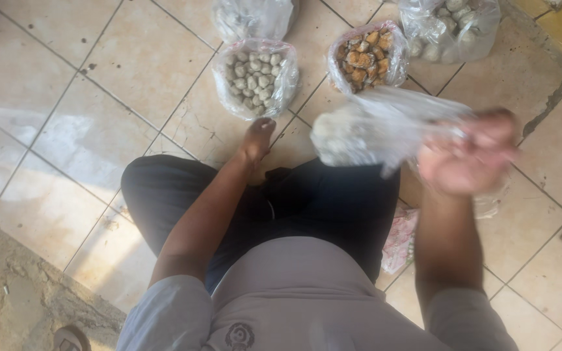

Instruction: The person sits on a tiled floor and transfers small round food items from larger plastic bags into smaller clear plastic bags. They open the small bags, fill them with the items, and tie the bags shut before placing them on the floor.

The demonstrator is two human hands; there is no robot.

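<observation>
1. Two hands were in view above a tiled floor (66,84), and the person sat with dark trousers (333,208) below them.
2. The right hand (469,153) was blurred; its fingers were closed on the gathered neck of a clear plastic bag (372,130), which held pale round lumps and hung in the air just left of that hand.
3. The left hand (257,138) reached down past the knee to the floor; its fingers pointed away and held nothing, though how far they were spread could not be told.
4. Just beyond the left hand lay an open bag of pale balls (255,77) on the floor.
5. To the right of that bag sat an open bag of brown chunks (367,57), directly behind the held bag.
6. Farther right of the brown chunks stood a bigger clear bag of pale lumps (450,26), and a closed bag (252,16) lay behind the pale balls.
7. A pink patterned cloth (399,237) lay by the trousers, under the right forearm.
</observation>
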